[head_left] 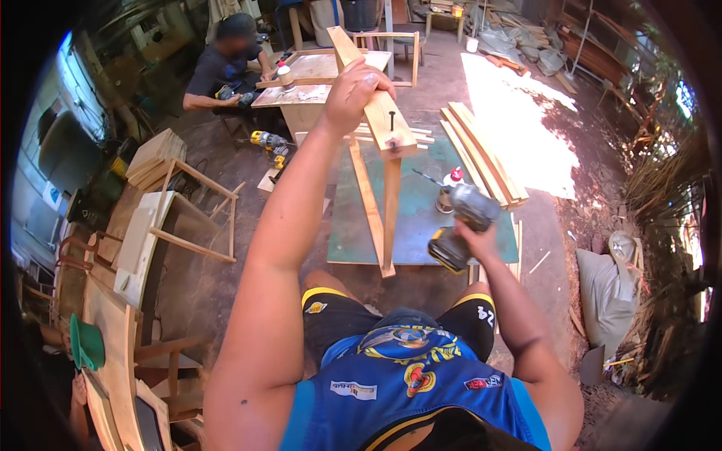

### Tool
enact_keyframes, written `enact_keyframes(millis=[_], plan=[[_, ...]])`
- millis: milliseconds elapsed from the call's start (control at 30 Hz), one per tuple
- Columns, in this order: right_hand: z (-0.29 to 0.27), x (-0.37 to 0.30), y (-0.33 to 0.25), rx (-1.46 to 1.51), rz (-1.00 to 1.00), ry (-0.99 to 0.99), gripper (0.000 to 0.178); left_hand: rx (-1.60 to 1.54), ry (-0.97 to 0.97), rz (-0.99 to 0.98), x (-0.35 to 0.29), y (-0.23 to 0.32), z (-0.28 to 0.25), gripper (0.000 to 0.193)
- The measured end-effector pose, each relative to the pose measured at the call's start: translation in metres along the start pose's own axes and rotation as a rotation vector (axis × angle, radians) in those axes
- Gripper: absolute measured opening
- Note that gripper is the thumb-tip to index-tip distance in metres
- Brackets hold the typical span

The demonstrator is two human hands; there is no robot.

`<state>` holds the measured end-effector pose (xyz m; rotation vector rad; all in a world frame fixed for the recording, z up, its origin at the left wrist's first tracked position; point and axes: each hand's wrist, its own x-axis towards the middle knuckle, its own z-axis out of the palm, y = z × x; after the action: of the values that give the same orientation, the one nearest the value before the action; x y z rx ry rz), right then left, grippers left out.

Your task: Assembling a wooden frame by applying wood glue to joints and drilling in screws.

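Observation:
My left hand (352, 94) is wrapped round a wooden bar (381, 120), held up in front of me at a slant. A dark screw (391, 122) stands upright in the bar's near end. Below that end a wooden leg (391, 203) runs down to the front of the green-topped table (346, 244). A second wooden strip (365, 192) slants beside the leg. To the right, my right hand (479, 242) grips a cordless drill (475, 207), its long bit pointing left, apart from the screw. Behind the drill stands a bottle with a red cap (456, 177).
Long wooden strips (485, 154) lie at the table's right. A yellow drill (269, 140) sits to the left, near a wooden frame (197, 177). A co-worker (226, 71) sits at a far table (320, 92). At the right is a grey sack (608, 293).

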<state>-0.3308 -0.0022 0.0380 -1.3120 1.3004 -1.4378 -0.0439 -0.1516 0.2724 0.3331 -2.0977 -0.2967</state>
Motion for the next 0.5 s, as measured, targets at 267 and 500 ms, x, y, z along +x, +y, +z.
enact_keyframes(millis=[267,500], plan=[[-0.066,-0.002,-0.285,-0.328,-0.255,-0.138,0.035,-0.001,0.132,0.037,-0.006,-0.001,0.005,0.045],[-0.007,-0.002,-0.412,-0.900,-0.342,-0.224,0.026,0.002,0.118,0.072,-0.008,0.001,0.000,0.044]])
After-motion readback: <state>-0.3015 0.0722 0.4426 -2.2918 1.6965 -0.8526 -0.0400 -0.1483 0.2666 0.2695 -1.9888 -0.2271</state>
